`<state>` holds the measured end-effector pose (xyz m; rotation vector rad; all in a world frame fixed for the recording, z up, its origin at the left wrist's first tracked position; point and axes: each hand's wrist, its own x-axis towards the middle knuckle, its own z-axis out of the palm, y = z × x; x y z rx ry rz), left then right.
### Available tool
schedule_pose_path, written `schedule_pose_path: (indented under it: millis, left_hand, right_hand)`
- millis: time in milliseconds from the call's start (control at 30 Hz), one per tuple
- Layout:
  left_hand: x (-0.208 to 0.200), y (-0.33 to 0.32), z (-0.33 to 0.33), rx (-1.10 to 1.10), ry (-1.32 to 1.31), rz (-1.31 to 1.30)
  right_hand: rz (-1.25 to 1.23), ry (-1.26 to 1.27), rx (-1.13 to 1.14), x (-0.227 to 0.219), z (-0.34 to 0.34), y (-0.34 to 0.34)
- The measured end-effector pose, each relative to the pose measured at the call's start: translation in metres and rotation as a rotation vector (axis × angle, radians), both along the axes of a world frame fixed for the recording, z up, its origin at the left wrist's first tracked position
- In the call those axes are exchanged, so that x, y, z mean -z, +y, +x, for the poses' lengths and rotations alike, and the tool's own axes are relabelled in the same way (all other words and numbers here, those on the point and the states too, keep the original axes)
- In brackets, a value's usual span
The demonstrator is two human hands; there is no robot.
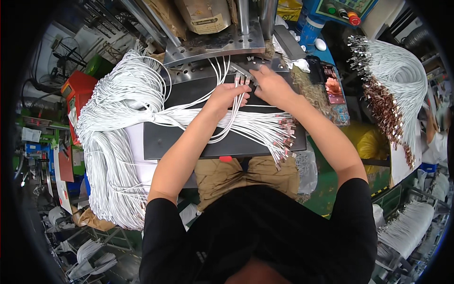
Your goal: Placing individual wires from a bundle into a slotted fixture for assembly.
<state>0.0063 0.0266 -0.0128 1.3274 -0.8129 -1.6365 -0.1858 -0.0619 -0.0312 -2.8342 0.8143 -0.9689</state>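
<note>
Several white cables [231, 116] with metal connector ends are gripped in my left hand [226, 97], the ends pointing up between thumb and fingers. Just to the right, my right hand [275, 89] is bent at the edge of the metal press bed [189, 75], its fingertips close to those connectors. What it pinches, if anything, is hidden. Under my forearms a thick bundle of white cables [189, 117] lies across the black work surface [170, 144], with bare-looking copper-coloured connector ends [283, 137] fanned out at the right. Other cables run up under the press plate [217, 51].
A large heap of white cables [111, 175] hangs at the left beside a red box [78, 97]. To the right are a phone [334, 85], a blue bottle [312, 31] and a control panel with buttons [347, 14]. Another cable bundle [402, 71] stands far right.
</note>
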Motion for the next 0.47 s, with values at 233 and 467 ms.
schedule_pose_path:
  millis: [233,467]
  left_hand:
    - [-0.01,0.0,-0.01,0.158,-0.108,-0.03]
    - [-0.017,-0.008,-0.013,0.166,-0.191,0.044]
  right_hand:
    - [1.466,-0.356,0.122,-0.02,-0.017,-0.005]
    - [1.086,-0.307,0.152,-0.004,-0.004,0.008]
